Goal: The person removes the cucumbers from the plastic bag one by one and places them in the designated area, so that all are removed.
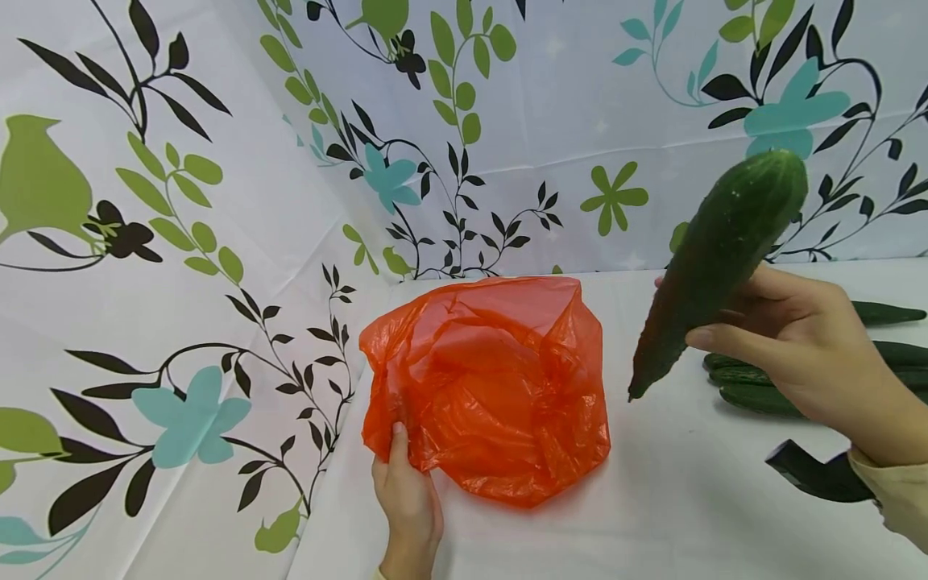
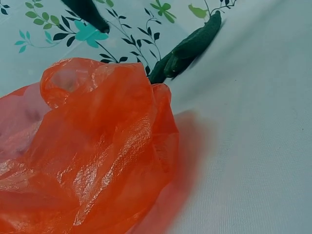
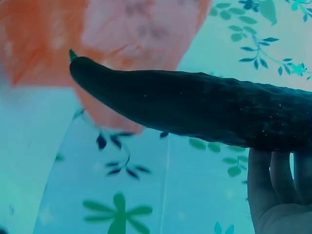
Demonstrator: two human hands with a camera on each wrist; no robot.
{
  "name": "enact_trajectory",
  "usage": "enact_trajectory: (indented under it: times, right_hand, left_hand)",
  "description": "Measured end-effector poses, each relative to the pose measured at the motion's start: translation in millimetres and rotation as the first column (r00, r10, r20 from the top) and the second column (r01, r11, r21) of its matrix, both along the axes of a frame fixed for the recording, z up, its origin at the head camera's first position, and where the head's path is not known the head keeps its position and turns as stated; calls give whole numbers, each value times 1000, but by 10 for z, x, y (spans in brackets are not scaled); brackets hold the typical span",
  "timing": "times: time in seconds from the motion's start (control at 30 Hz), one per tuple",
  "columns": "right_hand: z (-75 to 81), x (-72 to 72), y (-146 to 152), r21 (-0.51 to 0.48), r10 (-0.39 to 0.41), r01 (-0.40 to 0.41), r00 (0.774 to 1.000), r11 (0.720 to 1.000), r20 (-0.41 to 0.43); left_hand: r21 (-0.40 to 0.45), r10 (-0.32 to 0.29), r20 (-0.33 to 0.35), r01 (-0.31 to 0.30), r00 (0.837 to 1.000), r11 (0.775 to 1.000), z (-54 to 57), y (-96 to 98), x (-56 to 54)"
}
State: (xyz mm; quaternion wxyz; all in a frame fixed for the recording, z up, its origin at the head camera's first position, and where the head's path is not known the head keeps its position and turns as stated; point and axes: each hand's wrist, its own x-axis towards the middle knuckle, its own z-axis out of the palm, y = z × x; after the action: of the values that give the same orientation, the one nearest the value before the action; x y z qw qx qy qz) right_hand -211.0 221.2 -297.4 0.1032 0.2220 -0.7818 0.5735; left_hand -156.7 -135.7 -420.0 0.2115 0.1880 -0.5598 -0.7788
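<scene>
In the head view my right hand grips a dark green cucumber, raised at a slant to the right of an orange plastic bag. The cucumber's thin stem end points down and left. In the right wrist view the same cucumber lies across the fingers, with the bag behind it. My left hand pinches the near left edge of the bag, thumb in front and fingers hidden behind the film. The bag stands crumpled and fills the left of the left wrist view.
Several more cucumbers lie on the white table at the right, partly behind my right hand. A dark strap sticks out from the right wrist. Patterned cloth stands along the back and left.
</scene>
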Motion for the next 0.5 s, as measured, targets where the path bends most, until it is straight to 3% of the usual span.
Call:
enact_trajectory:
  times: [0.17, 0.37, 0.5]
  right_hand:
    - [-179, 47, 238, 103, -110, 115, 993, 988, -47]
    - [-292, 78, 438, 151, -67, 95, 981, 984, -180]
    - [-388, 94, 572, 254, -84, 156, 958, 955, -275]
  left_hand:
    - [-6, 2, 18, -2, 1000, 1000, -10, -4, -11]
    - [-3, 5, 18, -5, 1000, 1000, -12, -5, -5]
    - [0, 3, 19, -3, 1000, 1000, -12, -5, 2]
